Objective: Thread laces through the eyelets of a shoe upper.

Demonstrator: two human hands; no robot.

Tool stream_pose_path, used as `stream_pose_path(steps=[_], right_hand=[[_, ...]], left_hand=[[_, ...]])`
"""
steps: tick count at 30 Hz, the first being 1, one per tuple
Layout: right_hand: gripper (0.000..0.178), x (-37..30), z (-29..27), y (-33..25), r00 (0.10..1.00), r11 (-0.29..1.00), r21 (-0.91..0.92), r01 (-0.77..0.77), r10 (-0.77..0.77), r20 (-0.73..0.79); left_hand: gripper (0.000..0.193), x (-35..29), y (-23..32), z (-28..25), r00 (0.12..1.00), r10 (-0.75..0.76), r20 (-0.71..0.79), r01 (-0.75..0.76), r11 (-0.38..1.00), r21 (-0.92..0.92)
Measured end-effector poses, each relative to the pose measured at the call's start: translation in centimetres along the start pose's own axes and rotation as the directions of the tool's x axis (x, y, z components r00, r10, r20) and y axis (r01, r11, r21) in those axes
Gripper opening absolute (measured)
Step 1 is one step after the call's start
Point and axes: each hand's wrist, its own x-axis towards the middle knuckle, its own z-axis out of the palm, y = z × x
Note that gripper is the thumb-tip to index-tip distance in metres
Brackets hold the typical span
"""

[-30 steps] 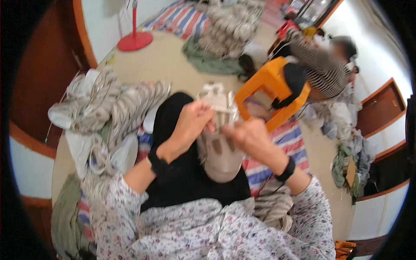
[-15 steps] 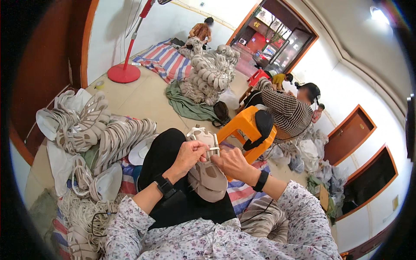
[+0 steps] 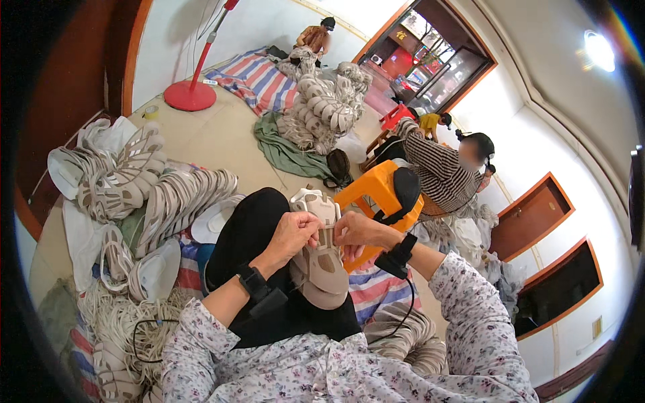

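A beige shoe upper point(image 3: 321, 272) with cut-out openings lies along my lap, its rounded end toward me. Pale lacing point(image 3: 326, 225) crosses its middle. My left hand point(image 3: 295, 234) is closed in a pinch at the upper's left edge. On the opposite edge, my right hand point(image 3: 356, 232) is also pinched, fingertips close to the lacing. Whatever the fingertips hold is too small to make out. Dark bands with small boxes are strapped round both wrists.
Stacked shoe uppers point(image 3: 185, 208) and loose pale laces point(image 3: 127, 319) lie at left. A yellow stool point(image 3: 376, 185) stands beyond my right hand. Past it sits a person in a striped top point(image 3: 437, 161). Farther off are a red fan base point(image 3: 190, 96) and another shoe pile point(image 3: 326, 107).
My hands have drawn slightly apart, the right one shifting up along the edge. The white lace loop that stood up between them no longer shows. The view has tilted slightly.
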Motion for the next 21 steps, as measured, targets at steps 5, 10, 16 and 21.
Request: stream_pose_path(steps=[5, 10, 16, 21], right_hand=[[0.016, 0.6, -0.1, -0.7, 0.997, 0.993, -0.090, -0.074, 0.072, -0.023], [0.017, 1.2, -0.3, -0.1, 0.993, 0.992, 0.020, -0.122, 0.122, -0.006], [0.018, 1.4, -0.9, -2.4, 0.979, 0.983, -0.098, -0.153, 0.164, 0.118], [0.016, 4.0, -1.7, 4.2, 0.976, 0.983, 0.145, -0.109, 0.078, 0.205]], left_hand=[[0.016, 0.3, 0.0, -0.1, 1.000, 0.013, 0.013, -0.013, 1.000, -0.003], [0.019, 0.5, -0.1, 0.0, 0.999, 0.032, -0.012, -0.032, 1.000, -0.002], [0.019, 0.0, -0.1, 0.0, 1.000, 0.009, -0.012, -0.009, 1.000, -0.004], [0.019, 0.5, -0.7, 0.6, 1.000, 0.013, -0.003, -0.013, 0.999, 0.036]])
